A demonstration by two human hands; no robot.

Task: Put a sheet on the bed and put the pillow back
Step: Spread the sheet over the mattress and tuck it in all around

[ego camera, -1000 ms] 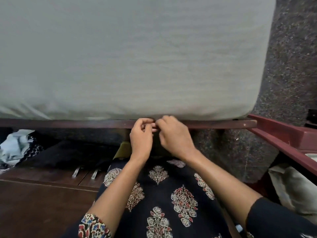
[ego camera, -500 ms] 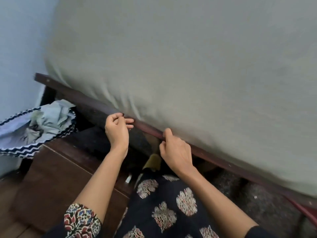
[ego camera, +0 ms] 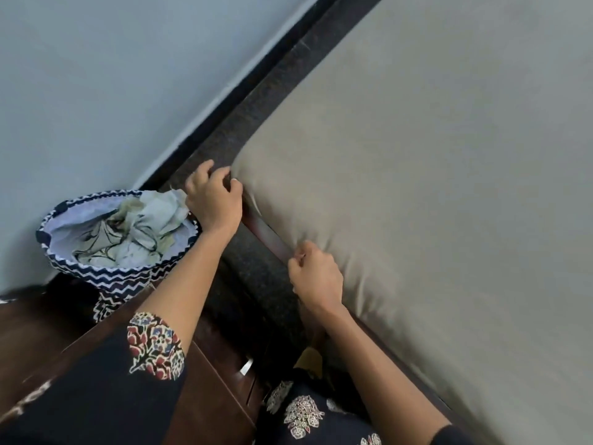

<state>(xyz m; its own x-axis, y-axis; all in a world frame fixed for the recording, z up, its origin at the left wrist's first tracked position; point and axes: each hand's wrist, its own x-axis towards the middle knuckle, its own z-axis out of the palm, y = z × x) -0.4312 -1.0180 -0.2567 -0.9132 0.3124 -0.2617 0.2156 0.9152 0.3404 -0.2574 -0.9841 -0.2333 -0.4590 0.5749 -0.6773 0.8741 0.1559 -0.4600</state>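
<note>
The left hand curls its fingers round the far corner of the plain grey-beige fabric sheet; the right hand, nearer, pinches its hem at the dark red wooden bed rail. The sheet lies right of both hands, and that edge runs near-right to far-left

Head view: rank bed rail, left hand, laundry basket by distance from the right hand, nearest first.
1. bed rail: right beside the right hand, under the sheet edge.
2. left hand: up and to the left, at the sheet's corner.
3. laundry basket: farthest, on the left, beyond the left hand.
</note>
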